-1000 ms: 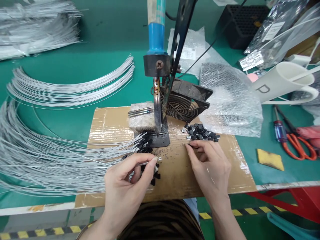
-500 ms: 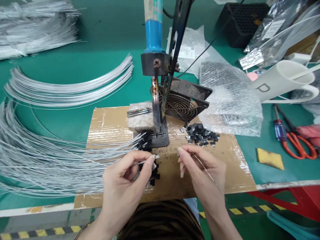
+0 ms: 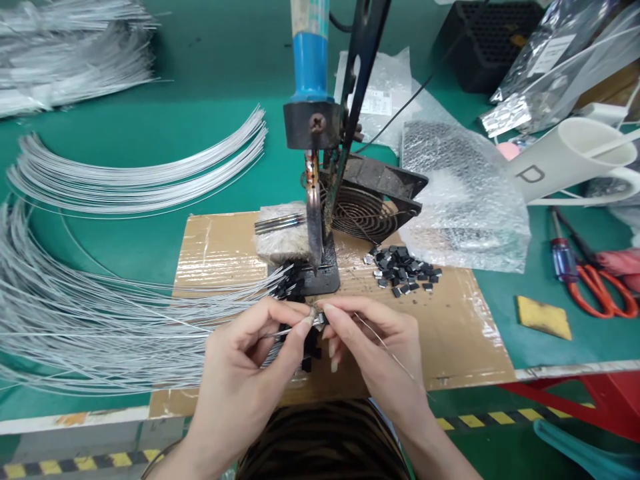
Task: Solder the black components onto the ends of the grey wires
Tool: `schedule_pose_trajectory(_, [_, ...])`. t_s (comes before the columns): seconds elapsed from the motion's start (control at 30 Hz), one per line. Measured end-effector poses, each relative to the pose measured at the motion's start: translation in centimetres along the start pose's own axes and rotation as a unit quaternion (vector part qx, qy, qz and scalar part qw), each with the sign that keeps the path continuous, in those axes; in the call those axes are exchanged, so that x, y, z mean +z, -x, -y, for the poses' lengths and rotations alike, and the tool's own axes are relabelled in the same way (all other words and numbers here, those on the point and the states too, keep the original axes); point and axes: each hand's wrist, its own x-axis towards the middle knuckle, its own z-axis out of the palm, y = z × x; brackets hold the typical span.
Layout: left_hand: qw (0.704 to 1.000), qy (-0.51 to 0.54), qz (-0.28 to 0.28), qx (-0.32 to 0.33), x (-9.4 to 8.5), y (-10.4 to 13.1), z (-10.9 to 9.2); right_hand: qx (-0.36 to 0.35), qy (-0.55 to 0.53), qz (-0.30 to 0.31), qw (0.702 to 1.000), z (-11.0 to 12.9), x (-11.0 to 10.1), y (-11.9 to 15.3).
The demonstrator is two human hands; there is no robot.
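Observation:
Between finger and thumb, my left hand (image 3: 253, 367) pinches a thin grey cable (image 3: 279, 333) close to its end. My right hand (image 3: 377, 347) meets it fingertip to fingertip, pinching a small black and metal connector (image 3: 321, 320) at the cable's end; the fingers partly hide the contact. A fine wire (image 3: 385, 345) also runs through my right hand toward the wrist. Beyond the hands a soldering iron (image 3: 310, 70) is clamped upright, tip down over a dark metal base (image 3: 327, 280). A pile of loose black connectors (image 3: 403, 270) lies to the right.
Many grey cables (image 3: 110, 333) with black ends spread across the left side. Another cable bundle (image 3: 140, 180) lies behind them. A fan (image 3: 373, 200) stands behind the iron. Cardboard (image 3: 460, 340) covers the bench; a yellow sponge (image 3: 543, 318), orange-handled scissors (image 3: 603, 293) and a white mug (image 3: 565, 160) are at right.
My right hand has moved left, bringing the connector from beside the pile to the cable end. My left hand has stayed nearly in place, still pinching the cable.

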Motion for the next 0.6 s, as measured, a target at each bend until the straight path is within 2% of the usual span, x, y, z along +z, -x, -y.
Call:
schedule_pose_trajectory(0.47, [1.000,0.021,0.008,0.004,0.20,-0.49,-0.79,0.004,0.012,-0.005,1.000,-0.08,0.09,0.17])
schedule_pose_trajectory(0.6, [1.000,0.028,0.008,0.004,0.39,-0.62,-0.89,-0.041,0.076,-0.005,0.996,-0.11,-0.25,0.22])
